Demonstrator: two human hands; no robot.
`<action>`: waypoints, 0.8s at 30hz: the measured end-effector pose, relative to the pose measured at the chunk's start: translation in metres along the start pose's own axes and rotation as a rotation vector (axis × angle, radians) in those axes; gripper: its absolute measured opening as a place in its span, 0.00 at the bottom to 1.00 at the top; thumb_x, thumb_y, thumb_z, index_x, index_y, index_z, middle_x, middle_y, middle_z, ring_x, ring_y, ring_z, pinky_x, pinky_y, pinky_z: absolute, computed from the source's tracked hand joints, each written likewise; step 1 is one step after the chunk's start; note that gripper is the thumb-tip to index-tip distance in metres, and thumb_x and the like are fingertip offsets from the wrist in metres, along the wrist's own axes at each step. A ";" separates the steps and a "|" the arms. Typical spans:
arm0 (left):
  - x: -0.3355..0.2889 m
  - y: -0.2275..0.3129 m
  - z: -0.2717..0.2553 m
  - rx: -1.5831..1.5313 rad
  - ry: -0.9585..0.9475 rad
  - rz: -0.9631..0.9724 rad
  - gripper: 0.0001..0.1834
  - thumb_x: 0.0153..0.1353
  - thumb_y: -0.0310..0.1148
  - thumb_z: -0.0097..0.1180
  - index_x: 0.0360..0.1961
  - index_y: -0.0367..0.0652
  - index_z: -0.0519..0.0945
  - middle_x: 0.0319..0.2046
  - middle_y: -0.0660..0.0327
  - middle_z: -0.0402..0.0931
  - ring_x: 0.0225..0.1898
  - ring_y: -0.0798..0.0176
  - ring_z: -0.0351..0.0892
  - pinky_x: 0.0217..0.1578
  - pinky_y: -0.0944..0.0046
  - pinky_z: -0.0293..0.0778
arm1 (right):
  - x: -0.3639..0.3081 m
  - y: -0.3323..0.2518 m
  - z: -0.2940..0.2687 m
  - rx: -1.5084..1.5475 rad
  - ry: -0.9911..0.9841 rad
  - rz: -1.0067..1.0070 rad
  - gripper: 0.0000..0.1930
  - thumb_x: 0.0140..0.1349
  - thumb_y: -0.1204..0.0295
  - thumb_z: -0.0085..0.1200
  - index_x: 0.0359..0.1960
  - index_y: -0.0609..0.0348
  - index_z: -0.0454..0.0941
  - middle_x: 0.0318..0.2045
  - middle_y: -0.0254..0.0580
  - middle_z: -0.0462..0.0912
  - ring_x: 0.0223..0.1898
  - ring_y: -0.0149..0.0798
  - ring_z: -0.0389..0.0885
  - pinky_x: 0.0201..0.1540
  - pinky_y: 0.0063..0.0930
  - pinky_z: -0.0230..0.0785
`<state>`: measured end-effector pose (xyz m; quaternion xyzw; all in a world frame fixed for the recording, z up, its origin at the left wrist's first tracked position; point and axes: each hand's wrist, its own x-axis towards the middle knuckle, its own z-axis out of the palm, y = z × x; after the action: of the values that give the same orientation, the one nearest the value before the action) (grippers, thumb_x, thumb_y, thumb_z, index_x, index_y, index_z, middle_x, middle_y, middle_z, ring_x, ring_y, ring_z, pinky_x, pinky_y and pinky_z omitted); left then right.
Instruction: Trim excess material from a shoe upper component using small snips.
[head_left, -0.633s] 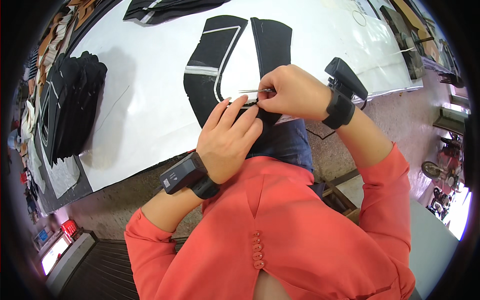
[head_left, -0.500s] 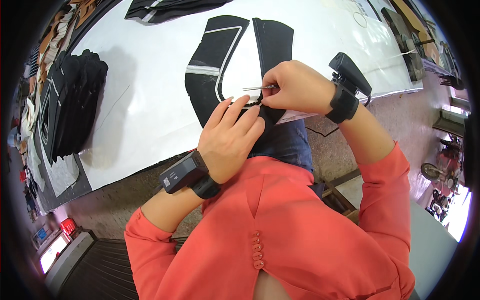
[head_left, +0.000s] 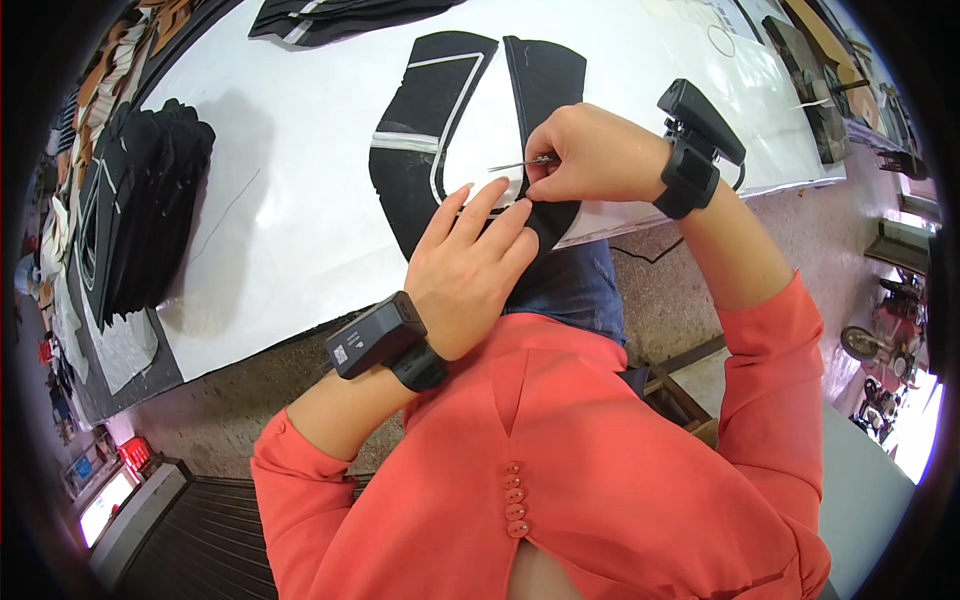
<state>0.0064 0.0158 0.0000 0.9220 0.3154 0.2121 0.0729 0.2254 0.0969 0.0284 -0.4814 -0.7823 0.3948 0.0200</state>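
A black U-shaped shoe-upper-like piece [head_left: 405,180] with white edging lies near the table's front edge, its curved end toward me. My left hand [head_left: 465,275] rests flat on that curve, fingers stretched and apart, the tips by the inner edge. My right hand [head_left: 600,155] is closed around slim pointed metal scissors [head_left: 515,165], whose blades point left over the gap inside the U. The thumb and fingertips of this hand pinch at the inner edge, right beside my left fingertips. What lies in the pinch is too small to make out.
White sheeting covers the table [head_left: 310,200]. A stack of black pieces [head_left: 150,205] stands at left, and more black pieces [head_left: 345,18] lie at the far edge. A loose dark thread [head_left: 230,212] is near the stack. Boards and tools [head_left: 815,90] sit at the right end.
My left hand has slid slightly right along the curve. My right hand has shifted a little, and the scissors' blades tilt differently and sit slightly higher.
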 end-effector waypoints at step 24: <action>-0.007 0.004 -0.005 -0.003 -0.017 -0.010 0.12 0.59 0.25 0.55 0.44 0.41 0.82 0.54 0.60 0.81 0.61 0.51 0.76 0.62 0.46 0.70 | -0.002 -0.007 0.002 0.138 0.072 -0.140 0.11 0.53 0.69 0.63 0.28 0.68 0.82 0.19 0.45 0.79 0.21 0.38 0.77 0.29 0.30 0.70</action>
<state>0.0008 0.0084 0.0029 0.9221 0.3189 0.2046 0.0782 0.2205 0.0929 0.0315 -0.4367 -0.7838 0.4280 0.1089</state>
